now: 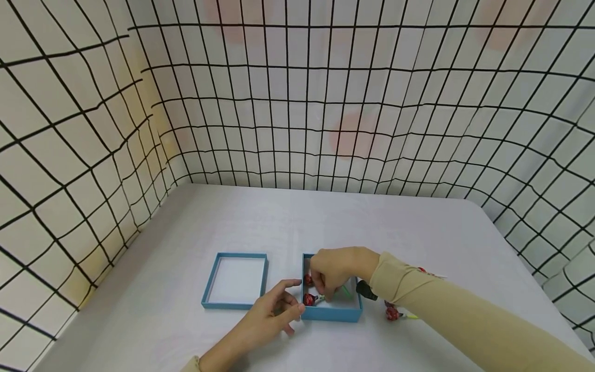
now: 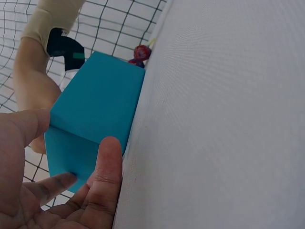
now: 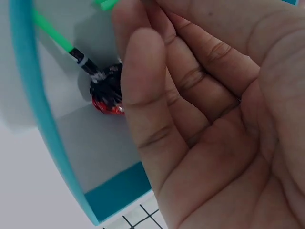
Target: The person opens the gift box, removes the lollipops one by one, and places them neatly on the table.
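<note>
A shallow blue box [image 1: 332, 314] stands on the table, with lollipops inside. My left hand [image 1: 274, 310] touches its left side, thumb near the front corner and fingers spread loosely; in the left wrist view the fingertips [image 2: 110, 150] lie along the blue wall. My right hand [image 1: 341, 263] reaches down into the box with curled fingers. In the right wrist view its fingertips pinch at a green lollipop stick [image 3: 108, 4], its candy hidden. Another lollipop [image 3: 107, 90] in dark and red wrapping lies beside the fingers. Red-wrapped lollipop heads [image 1: 309, 299] show at the box's left.
The blue-rimmed lid [image 1: 235, 306] lies with its white inside up, left of the box. More lollipops [image 1: 392, 313] lie on the table to the right, partly behind the right sleeve [image 1: 432, 289]. Black-lined netting [image 1: 307, 129] surrounds the table at the back and sides.
</note>
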Available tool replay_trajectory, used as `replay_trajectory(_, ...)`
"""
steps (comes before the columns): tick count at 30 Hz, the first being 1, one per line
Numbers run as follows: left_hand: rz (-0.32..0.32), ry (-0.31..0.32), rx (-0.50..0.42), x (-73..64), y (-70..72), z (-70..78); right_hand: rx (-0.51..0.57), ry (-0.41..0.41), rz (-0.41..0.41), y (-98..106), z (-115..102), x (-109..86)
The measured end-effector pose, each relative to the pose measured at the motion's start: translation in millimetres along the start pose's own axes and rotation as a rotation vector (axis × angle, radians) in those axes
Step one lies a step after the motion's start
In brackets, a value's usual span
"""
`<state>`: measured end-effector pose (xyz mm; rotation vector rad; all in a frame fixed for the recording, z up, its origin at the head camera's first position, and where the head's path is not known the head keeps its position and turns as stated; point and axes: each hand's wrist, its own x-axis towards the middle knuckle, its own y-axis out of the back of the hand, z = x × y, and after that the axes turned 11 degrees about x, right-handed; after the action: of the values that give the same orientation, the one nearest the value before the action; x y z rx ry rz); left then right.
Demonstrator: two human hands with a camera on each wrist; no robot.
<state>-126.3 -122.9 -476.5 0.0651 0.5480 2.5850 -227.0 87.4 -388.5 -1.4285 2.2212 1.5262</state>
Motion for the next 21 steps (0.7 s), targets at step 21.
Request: replay_trajectory(21, 0.005, -0.013, 0.007, 0.2, 0.5, -0.5, 0.038, 0.075, 0.034, 19.1, 4.7, -22.7)
